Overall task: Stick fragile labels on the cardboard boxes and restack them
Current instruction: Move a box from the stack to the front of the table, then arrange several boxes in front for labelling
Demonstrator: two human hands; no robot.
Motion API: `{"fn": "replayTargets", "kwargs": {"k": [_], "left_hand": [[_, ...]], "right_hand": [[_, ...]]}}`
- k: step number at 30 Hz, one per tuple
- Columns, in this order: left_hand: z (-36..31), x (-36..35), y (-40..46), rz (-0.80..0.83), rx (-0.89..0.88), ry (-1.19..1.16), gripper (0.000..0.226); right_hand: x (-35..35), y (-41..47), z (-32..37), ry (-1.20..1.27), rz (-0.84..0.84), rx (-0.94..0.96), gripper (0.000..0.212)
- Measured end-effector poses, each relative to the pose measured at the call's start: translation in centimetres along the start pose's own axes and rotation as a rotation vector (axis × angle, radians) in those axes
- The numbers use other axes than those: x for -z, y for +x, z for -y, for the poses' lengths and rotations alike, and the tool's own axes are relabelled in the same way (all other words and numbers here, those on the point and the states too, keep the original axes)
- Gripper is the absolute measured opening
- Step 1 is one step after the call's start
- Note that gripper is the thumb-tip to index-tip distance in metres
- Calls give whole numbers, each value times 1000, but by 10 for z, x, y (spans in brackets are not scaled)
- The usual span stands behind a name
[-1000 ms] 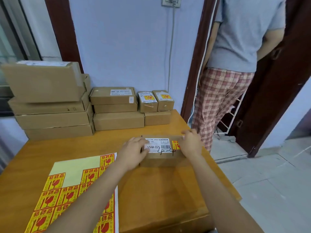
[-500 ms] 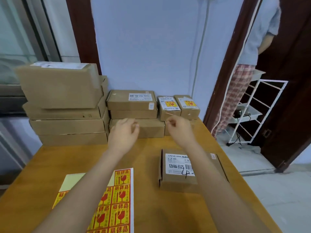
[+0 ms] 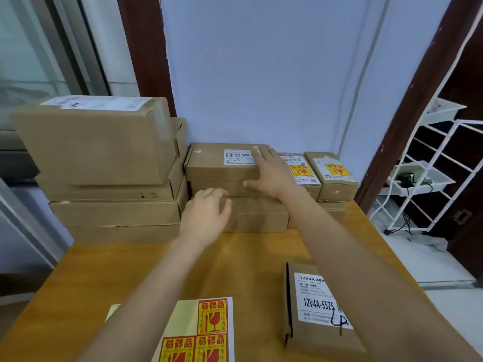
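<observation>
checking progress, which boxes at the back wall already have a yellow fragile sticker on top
Only the two small boxes at the right end of the back row. The flat box under the right hand bears only a white label.

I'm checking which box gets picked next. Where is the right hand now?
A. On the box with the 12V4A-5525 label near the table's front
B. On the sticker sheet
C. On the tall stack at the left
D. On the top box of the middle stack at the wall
D: the right hand lies spread over the right end of the top box of the middle stack.
</observation>
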State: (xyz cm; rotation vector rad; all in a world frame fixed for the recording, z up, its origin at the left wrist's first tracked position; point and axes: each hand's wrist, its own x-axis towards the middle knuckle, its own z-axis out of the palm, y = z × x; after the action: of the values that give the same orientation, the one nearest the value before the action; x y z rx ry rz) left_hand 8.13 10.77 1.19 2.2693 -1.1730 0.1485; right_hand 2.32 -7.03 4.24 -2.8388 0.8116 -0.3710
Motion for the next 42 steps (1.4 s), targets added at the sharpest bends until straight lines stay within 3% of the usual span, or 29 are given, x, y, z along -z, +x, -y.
{"fn": "replayTargets", "kwargs": {"k": [9, 14, 22, 28, 33, 39, 42], "left_hand": [[8, -8, 7, -9, 23, -60, 31], [9, -11, 12, -26, 67, -123, 29], [8, -16, 29, 37, 35, 34, 32], [11, -17, 33, 33, 24, 170, 33], [8, -13, 37, -90, 64, 143, 34], [12, -20, 54, 92, 245, 181, 58], [7, -22, 55, 75, 245, 236, 58]], "right_hand": [[1, 19, 1, 262, -41, -202, 83], [9, 27, -1, 390, -100, -321, 41], [27, 28, 8, 435, 41, -388, 28], [32, 29, 14, 675, -100, -441, 43], [38, 19, 2, 1051, -261, -569, 55], [54, -9, -29, 1268, -335, -666, 63], [59, -23, -44, 1324, -358, -689, 69]]}}
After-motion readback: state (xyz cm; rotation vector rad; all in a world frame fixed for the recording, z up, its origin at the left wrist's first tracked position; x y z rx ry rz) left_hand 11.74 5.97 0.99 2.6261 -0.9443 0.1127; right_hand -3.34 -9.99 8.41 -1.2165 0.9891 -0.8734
